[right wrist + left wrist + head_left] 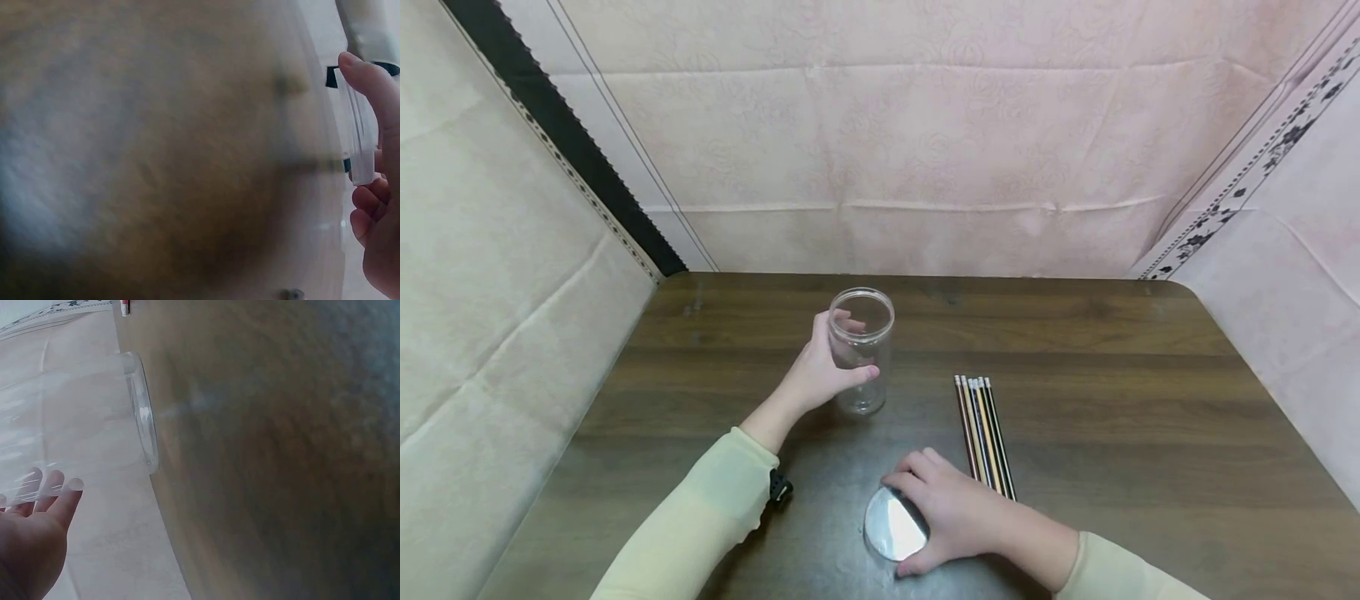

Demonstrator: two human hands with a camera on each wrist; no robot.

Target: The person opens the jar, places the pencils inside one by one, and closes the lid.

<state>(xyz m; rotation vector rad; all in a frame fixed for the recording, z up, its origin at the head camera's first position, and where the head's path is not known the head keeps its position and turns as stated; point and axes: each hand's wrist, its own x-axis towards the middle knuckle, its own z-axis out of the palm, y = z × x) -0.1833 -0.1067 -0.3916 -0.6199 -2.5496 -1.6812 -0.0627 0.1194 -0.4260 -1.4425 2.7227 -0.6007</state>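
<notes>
An open-topped clear jar [882, 348] stands upright at mid-table, and my left hand [816, 372] grips its near left side. The thumb lies across the front and the fingers wrap behind, showing through the clear wall. In the left wrist view the jar [81, 419] lies sideways across the picture, fingertips against its wall. Near the front of the table, my right hand [951, 510] holds a round, shiny lid [892, 525] by its edge between thumb and fingers. The right wrist view shows that lid [360, 134] edge-on, pale and translucent.
Several pencils [979, 421] lie side by side right of the jar, their near ends partly behind my right wrist. The brown wooden table [1112, 400] meets pale patterned cloth [940, 150] at the back and both sides. A black band [572, 142] runs along the left cloth.
</notes>
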